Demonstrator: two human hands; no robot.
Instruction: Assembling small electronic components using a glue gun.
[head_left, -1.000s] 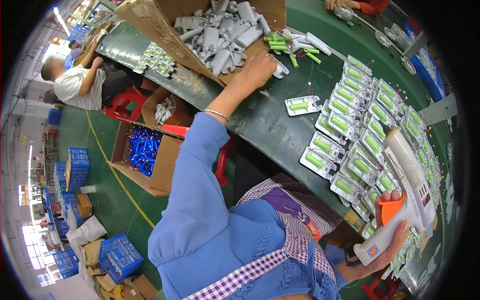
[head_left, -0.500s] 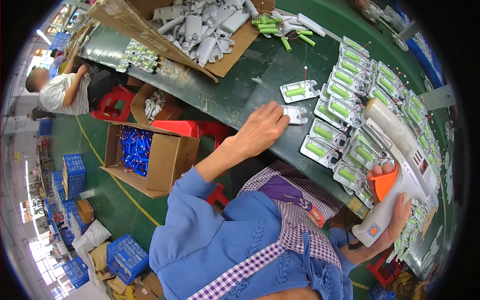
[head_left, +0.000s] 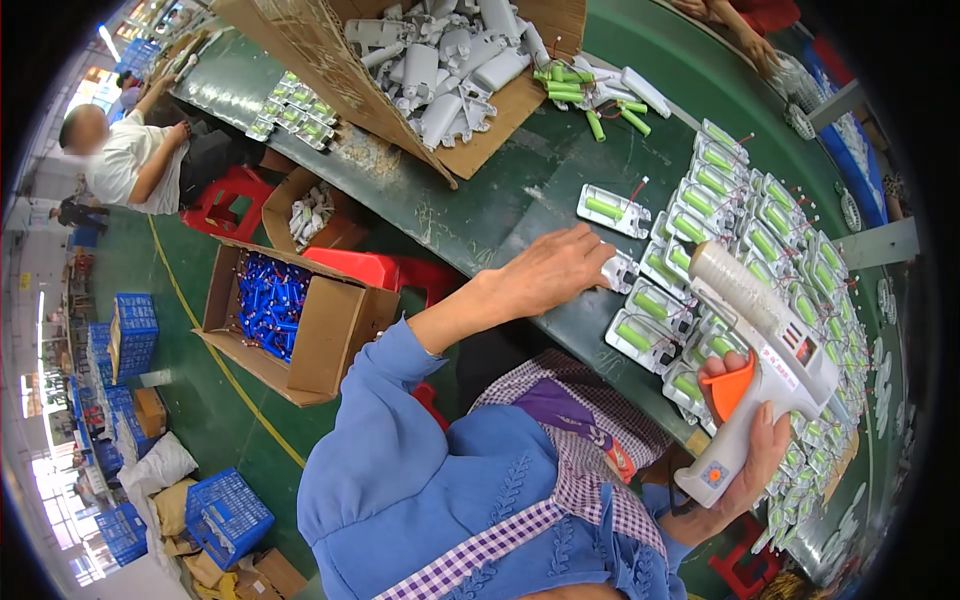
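Observation:
My right hand [head_left: 760, 440] is wrapped round the handle of a white glue gun [head_left: 765, 370] with an orange trigger; its fingers rest at the trigger. The gun's nozzle end points up and left, over rows of white plastic shells [head_left: 640, 335] fitted with green battery cells and thin wires. My left hand [head_left: 555, 268] reaches across the dark table, its fingertips closed on the edge of an empty-looking white plastic shell [head_left: 620, 270]. The hand hides part of this shell. Just beyond it lies a single shell with a green cell [head_left: 612, 210].
A cardboard box of white plastic parts [head_left: 440, 75] stands at the far side, beside loose green cells [head_left: 590, 95]. Left of the table are a box of blue cells [head_left: 270, 305] and a red stool [head_left: 380, 270]. Other people sit at far left and reach in at upper right.
My left hand has moved slightly right with the white shell, closer to the rows. The glue gun has shifted left. The whole view has turned a little, and a person's hands now show at upper right.

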